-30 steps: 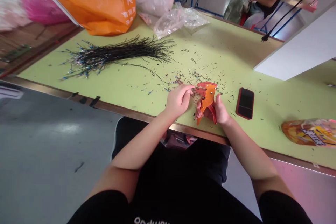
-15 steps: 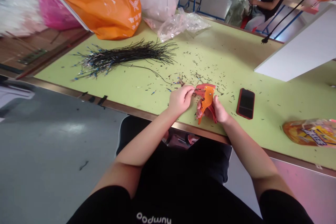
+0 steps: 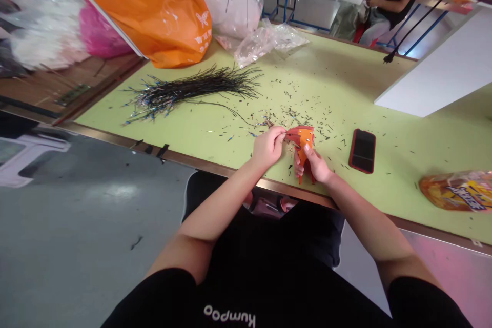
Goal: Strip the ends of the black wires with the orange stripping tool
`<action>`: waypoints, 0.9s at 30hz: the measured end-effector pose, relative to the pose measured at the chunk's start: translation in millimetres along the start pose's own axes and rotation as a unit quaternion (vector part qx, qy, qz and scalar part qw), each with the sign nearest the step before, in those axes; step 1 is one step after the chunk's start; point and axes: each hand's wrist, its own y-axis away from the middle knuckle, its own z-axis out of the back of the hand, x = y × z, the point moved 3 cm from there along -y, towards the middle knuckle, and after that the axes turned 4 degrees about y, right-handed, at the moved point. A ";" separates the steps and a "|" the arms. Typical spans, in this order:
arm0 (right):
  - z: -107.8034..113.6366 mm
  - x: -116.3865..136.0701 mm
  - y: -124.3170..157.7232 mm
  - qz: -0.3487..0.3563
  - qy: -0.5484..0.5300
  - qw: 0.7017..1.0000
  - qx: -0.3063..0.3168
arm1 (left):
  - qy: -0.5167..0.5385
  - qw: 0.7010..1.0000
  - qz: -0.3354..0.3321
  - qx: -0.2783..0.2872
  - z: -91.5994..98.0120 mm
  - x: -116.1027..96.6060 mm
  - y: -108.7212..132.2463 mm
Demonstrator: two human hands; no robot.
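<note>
Hand tool in orange and red, with wire bundle and sundries

Right hand (image 3: 313, 164): one, wrapped around the orange-and-red tool (image 3: 306, 137), clamped on its grip; thumb laid over the orange body, the two handle ends projecting below the fingers, a little apart. Tool head turned toward the other hand.

Left hand (image 3: 269, 147): one, thumb and fingertips pinched together on a thin dark strand (image 3: 287, 134), directly at the tool's mouth; its exact end too small to make out.

Wire bundle (image 3: 196, 83): black, with many blue-tipped ends, lying beyond and to the left of both hands. One loose wire (image 3: 226, 107) trails from it toward the left hand.

Clippings (image 3: 294, 113): numerous, dark, scattered just beyond the tool and around it on the green tabletop (image 3: 342, 87).

Phone (image 3: 362, 150): dark screen, red edge, near the right hand, on its right.

Amber package (image 3: 455, 191): printed, farther right of the same hand.

Orange bag (image 3: 169, 25): well beyond the left hand, past the bundle.
</note>
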 end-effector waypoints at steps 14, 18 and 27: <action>10.0 20.1 10.7 0.127 0.010 0.990 -0.052 | -0.014 0.994 -0.022 -0.104 10.8 4.9 -9.1; 39.0 52.2 29.0 0.253 -0.096 0.935 -0.230 | 0.005 0.972 0.038 -0.231 32.3 22.1 -14.5; 6.8 20.1 3.1 0.098 -0.027 0.991 -0.093 | -0.077 0.988 -0.109 -0.081 4.6 -27.4 -5.8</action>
